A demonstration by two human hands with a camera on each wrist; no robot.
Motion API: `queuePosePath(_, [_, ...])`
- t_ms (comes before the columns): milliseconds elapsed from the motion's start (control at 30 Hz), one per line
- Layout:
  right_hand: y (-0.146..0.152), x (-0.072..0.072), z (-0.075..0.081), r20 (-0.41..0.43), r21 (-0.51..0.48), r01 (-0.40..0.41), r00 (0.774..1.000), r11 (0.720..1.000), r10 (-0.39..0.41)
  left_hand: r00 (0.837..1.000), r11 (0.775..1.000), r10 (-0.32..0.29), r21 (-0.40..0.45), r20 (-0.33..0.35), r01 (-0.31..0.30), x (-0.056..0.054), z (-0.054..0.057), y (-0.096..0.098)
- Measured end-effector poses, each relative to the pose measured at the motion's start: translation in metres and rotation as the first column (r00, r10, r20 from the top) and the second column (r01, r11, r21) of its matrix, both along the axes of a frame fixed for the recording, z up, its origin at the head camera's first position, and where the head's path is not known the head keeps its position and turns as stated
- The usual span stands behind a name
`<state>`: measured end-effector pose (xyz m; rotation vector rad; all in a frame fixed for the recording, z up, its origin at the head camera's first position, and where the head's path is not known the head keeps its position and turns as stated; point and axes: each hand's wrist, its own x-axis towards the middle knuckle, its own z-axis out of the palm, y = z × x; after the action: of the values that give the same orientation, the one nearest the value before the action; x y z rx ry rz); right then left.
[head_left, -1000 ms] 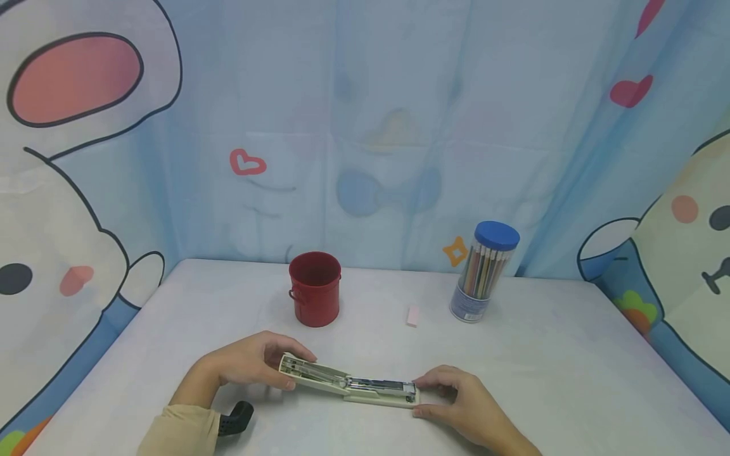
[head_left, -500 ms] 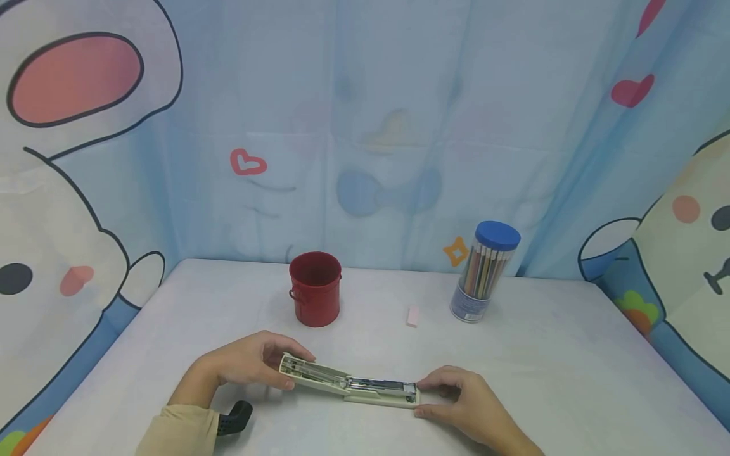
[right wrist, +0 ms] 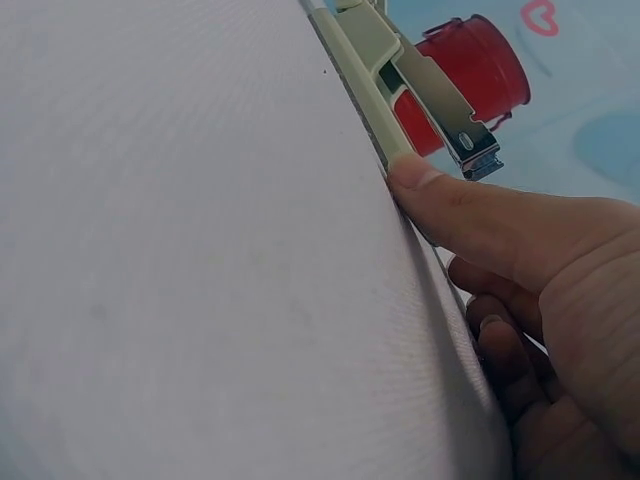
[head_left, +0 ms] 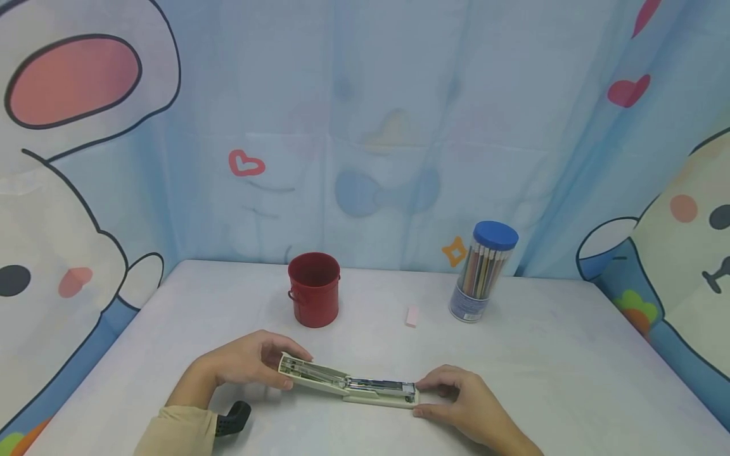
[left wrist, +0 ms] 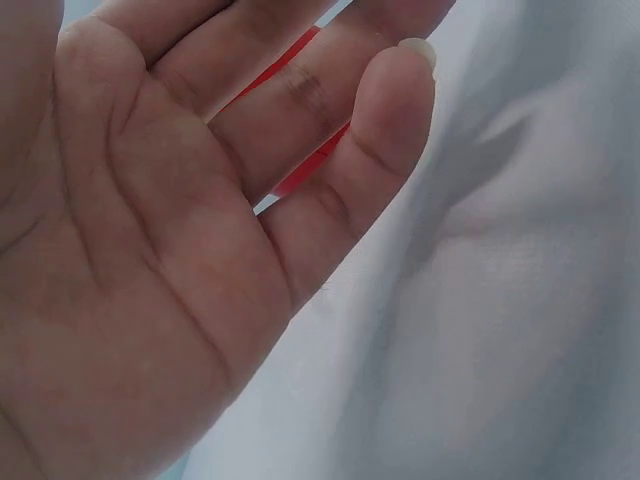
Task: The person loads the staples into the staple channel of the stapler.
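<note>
A pale green stapler [head_left: 373, 399] lies opened out near the front of the table, its metal staple channel [head_left: 379, 385] facing up. My left hand [head_left: 251, 361] holds the raised end of its top half between thumb and fingers. At the other end, my right hand [head_left: 456, 402] pinches the tip of the base. The right wrist view shows the thumb [right wrist: 415, 172] on the base's edge, below the lifted metal channel [right wrist: 445, 105]. In the left wrist view only the palm and fingers [left wrist: 300, 110] show; the stapler is out of sight there.
A red bucket [head_left: 315, 297] stands behind the stapler. To its right lies a small pink eraser [head_left: 412, 316], then a clear tube of pencils [head_left: 479, 272] with a blue lid. A printed blue curtain [head_left: 388, 126] hangs along the back edge of the white table [head_left: 570, 354].
Both hands keep their hold on the stapler, which stays in the same opened position. The whole head view has shifted very slightly.
</note>
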<state>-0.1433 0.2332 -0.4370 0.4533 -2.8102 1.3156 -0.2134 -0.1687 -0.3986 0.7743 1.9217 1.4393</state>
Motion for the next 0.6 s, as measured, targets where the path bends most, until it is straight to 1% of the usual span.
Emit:
queuePosePath(100, [-0.0005, -0.0006, 0.0000, 0.006, 0.006, 0.006, 1.000, 1.000, -0.006, 0.999, 0.999, 0.031, -0.021, -0.034, -0.031, 0.0006, 0.0010, -0.0017])
queuePosePath(200, [-0.0008, -0.0006, 0.0001, 0.010, 0.006, 0.009, 1.000, 1.000, -0.009, 0.996, 0.999, 0.043, -0.029, -0.075, -0.046, 0.0002, 0.0011, -0.0032])
queuePosePath(433, [-0.0007, 0.0003, 0.0000, 0.008, 0.008, 0.008, 1.000, 1.000, -0.008, 0.989, 0.999, 0.047, 0.020, -0.138, -0.044, -0.0020, 0.0017, -0.0016])
queuePosePath(600, [-0.0010, 0.0002, -0.0001, 0.012, 0.007, 0.006, 1.000, 1.000, -0.006, 0.979, 0.997, 0.054, 0.065, -0.198, -0.042, -0.0024, 0.0031, 0.0028])
